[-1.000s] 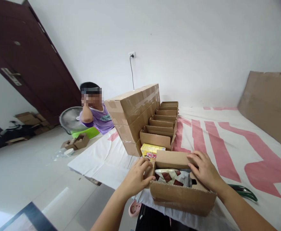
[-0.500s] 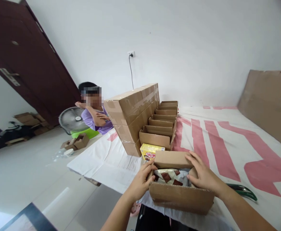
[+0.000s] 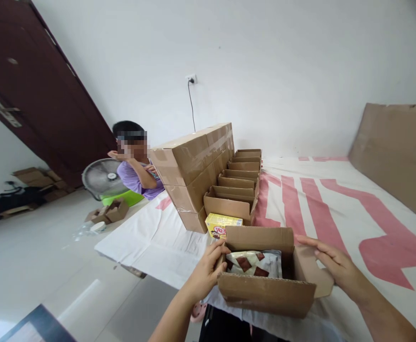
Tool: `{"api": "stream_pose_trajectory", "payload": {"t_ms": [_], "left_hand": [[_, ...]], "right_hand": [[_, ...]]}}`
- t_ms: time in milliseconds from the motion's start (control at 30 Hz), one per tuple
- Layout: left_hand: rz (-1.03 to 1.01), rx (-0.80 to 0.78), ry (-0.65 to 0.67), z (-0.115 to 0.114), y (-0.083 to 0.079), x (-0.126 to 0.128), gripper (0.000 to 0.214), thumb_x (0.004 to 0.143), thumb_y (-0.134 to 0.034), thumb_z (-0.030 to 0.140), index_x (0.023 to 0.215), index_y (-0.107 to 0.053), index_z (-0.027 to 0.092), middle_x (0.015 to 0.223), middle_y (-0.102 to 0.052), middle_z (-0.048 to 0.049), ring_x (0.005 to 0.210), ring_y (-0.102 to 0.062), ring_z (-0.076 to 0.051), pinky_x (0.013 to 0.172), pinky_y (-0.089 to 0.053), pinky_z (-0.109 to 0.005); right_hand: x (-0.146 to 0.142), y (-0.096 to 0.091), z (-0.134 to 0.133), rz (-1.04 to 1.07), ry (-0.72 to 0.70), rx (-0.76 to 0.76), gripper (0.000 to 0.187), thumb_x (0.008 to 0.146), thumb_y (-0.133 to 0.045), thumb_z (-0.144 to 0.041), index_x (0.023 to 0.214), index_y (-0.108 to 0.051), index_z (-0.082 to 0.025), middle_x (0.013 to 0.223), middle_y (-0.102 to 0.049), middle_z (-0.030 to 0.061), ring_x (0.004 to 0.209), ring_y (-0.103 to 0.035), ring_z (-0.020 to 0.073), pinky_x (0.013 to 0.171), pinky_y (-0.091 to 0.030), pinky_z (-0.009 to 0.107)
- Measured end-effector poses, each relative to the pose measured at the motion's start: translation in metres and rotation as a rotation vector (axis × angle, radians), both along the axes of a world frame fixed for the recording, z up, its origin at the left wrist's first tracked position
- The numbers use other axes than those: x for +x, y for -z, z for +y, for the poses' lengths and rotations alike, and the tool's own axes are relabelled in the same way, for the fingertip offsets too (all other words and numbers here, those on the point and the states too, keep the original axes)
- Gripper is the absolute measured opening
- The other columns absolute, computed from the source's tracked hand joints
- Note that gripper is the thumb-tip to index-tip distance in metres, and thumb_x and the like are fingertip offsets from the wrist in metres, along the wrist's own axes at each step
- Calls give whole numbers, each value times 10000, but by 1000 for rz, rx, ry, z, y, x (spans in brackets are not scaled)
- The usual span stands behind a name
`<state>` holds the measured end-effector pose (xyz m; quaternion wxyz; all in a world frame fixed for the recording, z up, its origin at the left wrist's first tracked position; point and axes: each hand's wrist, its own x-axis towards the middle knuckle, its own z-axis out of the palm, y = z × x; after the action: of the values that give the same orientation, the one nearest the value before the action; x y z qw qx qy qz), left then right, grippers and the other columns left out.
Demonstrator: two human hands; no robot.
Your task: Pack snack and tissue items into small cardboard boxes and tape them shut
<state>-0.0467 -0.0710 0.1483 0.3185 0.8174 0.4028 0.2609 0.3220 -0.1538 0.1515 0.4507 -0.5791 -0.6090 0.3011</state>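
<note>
An open cardboard box (image 3: 265, 298) stands at the front edge of the table, its flaps raised. Inside it, toward the left, lies a shiny foil packet (image 3: 254, 264) with a brown-and-cream diamond pattern. My left hand (image 3: 208, 270) grips the box's left end, fingers curled over the edge. On the other side, my right hand (image 3: 331, 261) has its fingers stretched out beside the right end flap (image 3: 313, 270), which leans outward; the thumb is close to the flap or touching it. Just behind the box sits a yellow printed carton (image 3: 224, 223).
A row of open cardboard boxes (image 3: 227, 206) runs toward the wall, beside a stack of taped cartons (image 3: 190, 178). A large cardboard sheet (image 3: 396, 156) stands at right. Beyond the stack, a person in purple (image 3: 140, 178) is near a fan (image 3: 103, 176).
My right hand has moved right, away from the packet and the box's inside. The right end flap now leans outward. My left hand stays on the left end.
</note>
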Motion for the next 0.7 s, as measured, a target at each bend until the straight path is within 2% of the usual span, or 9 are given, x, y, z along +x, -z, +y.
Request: {"api": "stream_pose_trajectory", "payload": {"t_ms": [167, 333, 500, 700], "left_hand": [[-8, 4, 12, 1, 1, 0, 294, 915, -516, 365, 1146, -627, 220, 1451, -499, -161, 1392, -417, -335, 1139, -344, -554], [-25, -23, 11, 2, 3, 0, 285, 902, -520, 348, 1132, -623, 215, 1461, -477, -161, 1396, -406, -341, 1149, -317, -557], [-44, -35, 28, 2, 4, 1, 314, 916, -508, 393, 1158, -609, 220, 1480, -454, -160, 1414, -383, -333, 1159, -303, -547], [-63, -21, 36, 4, 9, 1, 324, 929, -502, 428, 1157, -614, 226, 1480, -463, -153, 1423, -376, -331, 1169, -297, -547]], "right_hand": [[9, 25, -9, -67, 51, 0, 440, 930, -466, -534, 1176, -716, -268, 1309, -680, 90, 1259, -596, 321, 1046, -500, 490], [-2, 50, -12, -127, 154, 95, 460, 956, -403, -531, 1148, -724, -263, 1324, -669, 90, 1251, -606, 301, 1087, -467, 495], [-8, 69, -19, -35, 212, 80, 512, 922, -432, -613, 1164, -712, -259, 1354, -648, 95, 1272, -588, 308, 1111, -429, 511], [-12, 78, -26, 110, 289, 23, 588, 855, -496, -693, 1179, -715, -255, 1338, -660, 85, 1283, -575, 323, 1134, -375, 518]]}}
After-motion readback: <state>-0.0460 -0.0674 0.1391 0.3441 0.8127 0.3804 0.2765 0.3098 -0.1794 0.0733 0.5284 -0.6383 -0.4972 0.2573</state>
